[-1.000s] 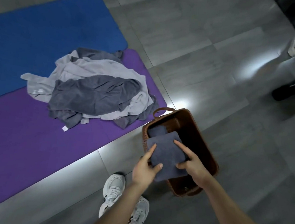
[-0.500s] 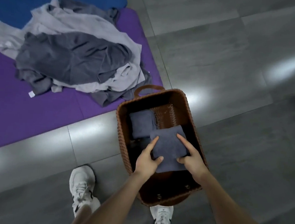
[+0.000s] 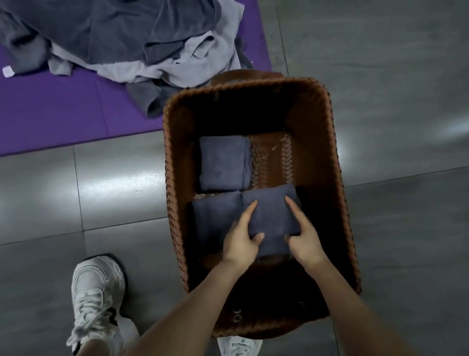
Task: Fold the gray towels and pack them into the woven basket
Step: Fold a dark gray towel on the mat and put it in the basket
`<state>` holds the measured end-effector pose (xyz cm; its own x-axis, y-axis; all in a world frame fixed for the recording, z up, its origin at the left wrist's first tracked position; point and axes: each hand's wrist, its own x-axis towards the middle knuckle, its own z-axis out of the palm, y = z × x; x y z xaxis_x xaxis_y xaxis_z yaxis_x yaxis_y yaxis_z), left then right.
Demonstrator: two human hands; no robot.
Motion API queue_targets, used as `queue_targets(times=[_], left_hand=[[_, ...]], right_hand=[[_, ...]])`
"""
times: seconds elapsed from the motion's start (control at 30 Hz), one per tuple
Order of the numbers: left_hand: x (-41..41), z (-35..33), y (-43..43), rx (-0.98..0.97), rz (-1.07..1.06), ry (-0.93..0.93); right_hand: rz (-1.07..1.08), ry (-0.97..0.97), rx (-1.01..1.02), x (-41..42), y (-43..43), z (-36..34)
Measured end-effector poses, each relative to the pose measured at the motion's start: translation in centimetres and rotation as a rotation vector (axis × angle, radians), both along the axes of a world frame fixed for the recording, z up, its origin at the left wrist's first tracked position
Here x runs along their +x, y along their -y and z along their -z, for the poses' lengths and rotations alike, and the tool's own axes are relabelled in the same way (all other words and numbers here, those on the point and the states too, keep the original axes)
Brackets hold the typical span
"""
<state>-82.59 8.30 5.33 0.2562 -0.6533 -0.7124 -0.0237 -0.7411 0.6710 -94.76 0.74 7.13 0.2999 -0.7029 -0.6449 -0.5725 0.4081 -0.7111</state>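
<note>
The step in hand is packing. The left grip (image 3: 241,241) and right grip (image 3: 303,245) each clasp a side of a folded towel (image 3: 272,217) in the near right part of the basket (image 3: 338,169). Forefingers and thumbs lie on top, and the other fingers are hidden. Whether it rests on the basket's bottom cannot be told.

The towel lies flat and is nearly square. Its long axis seems to follow the basket's length, with the far edge skewed slightly.

Two packed towels sit along the basket's left wall, the far towel (image 3: 223,163) and the near towel (image 3: 213,221).

The next move probably calls for settling it square beside the near towel and letting go. After that comes a reach to the loose pile (image 3: 114,19) beyond the basket's far left corner.
</note>
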Motion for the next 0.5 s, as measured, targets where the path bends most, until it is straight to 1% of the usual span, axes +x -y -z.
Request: queue_targets(times=[0.1, 0.17, 0.23, 0.33, 0.4, 0.5], left_hand=[[-0.6, 1.3, 0.5, 0.036, 0.000, 0.004], [-1.0, 1.9, 1.1, 0.049, 0.024, -0.002], [-1.1, 2.4, 1.6, 0.065, 0.080, 0.015], [-0.4, 3.0, 1.9, 0.089, 0.089, 0.059], [0.1, 3.0, 1.7, 0.115, 0.056, 0.017], [0.6, 3.1, 1.2, 0.132, 0.039, -0.026]], right_hand=[[0.007, 0.002, 0.008, 0.1, 0.3, 1.6], [0.076, 0.027, 0.034, 0.1, 0.7, 2.6], [0.108, 0.008, 0.017, -0.1, 1.1, 3.6], [0.082, 0.006, 0.028, -0.1, 1.4, 4.3], [0.036, -0.019, 0.004, 0.3, 1.3, 4.6], [-0.026, -0.049, 0.041, 0.7, 1.3, 5.0]])
